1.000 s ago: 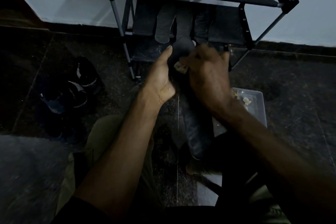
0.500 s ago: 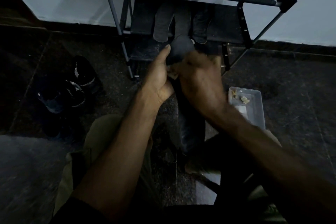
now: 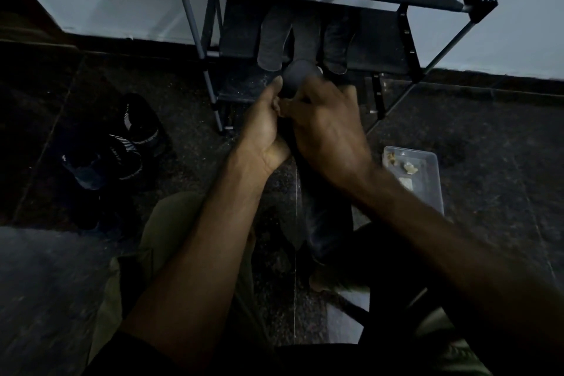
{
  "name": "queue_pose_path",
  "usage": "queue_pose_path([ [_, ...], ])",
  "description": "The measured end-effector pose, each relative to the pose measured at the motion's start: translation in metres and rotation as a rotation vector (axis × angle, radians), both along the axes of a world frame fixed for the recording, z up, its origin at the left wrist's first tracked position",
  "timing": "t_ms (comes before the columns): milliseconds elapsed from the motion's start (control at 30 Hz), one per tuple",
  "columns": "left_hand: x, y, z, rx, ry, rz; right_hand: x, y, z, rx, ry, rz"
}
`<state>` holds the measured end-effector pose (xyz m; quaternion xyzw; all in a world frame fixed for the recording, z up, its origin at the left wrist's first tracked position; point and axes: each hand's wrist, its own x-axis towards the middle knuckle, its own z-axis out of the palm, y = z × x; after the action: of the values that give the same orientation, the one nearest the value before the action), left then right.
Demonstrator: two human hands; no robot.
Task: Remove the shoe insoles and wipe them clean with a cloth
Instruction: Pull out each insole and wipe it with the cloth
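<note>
My left hand [image 3: 262, 134] cups the dark insole [image 3: 297, 75] from its left side, fingers curled along the edge and thumb up near the rounded tip. My right hand [image 3: 328, 128] closes over the front of the insole just beside the left, fingers bent down onto it. I judge the cloth is bunched under that palm, but the light is poor and I cannot make it out. The long end of the insole [image 3: 326, 223] hangs below my hands, toward my knees.

Just beyond the insole's tip stands the shoe rack [image 3: 406, 40], and three more insoles [image 3: 271, 43] lie on its middle shelf, right behind the tip. To the insole's left, well apart on the dark floor, sits a pair of black shoes [image 3: 122, 149]. To its right, near my forearm, is a clear plastic tray [image 3: 427, 174] with a few pale scraps in it.

What worries me: the insole is floppy and held only near the top, so a hard rub could fold it or pull it out of my left hand. The tip is also close to the shelf and might knock those resting insoles off.
</note>
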<state>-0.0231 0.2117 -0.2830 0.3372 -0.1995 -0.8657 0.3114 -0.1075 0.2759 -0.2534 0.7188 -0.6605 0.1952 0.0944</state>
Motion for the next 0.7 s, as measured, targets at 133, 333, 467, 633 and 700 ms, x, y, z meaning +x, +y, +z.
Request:
queue_pose_path([
  [133, -0.006, 0.003, 0.002, -0.024, -0.021, -0.006, -0.022, -0.003, 0.006, -0.012, -0.017, -0.108],
  [333, -0.007, 0.004, 0.001, -0.046, -0.009, -0.017, -0.028, -0.026, 0.014, -0.038, -0.037, -0.214],
  [467, 0.0, 0.001, -0.001, -0.007, 0.016, -0.006, -0.007, -0.002, 0.0, -0.006, 0.028, 0.001],
  [633, -0.009, 0.006, 0.004, -0.056, 0.005, -0.045, -0.035, -0.011, 0.012, -0.038, -0.022, -0.216],
  [700, -0.011, 0.007, 0.005, -0.067, 0.006, -0.054, -0.039, -0.02, 0.016, -0.033, -0.049, -0.303],
])
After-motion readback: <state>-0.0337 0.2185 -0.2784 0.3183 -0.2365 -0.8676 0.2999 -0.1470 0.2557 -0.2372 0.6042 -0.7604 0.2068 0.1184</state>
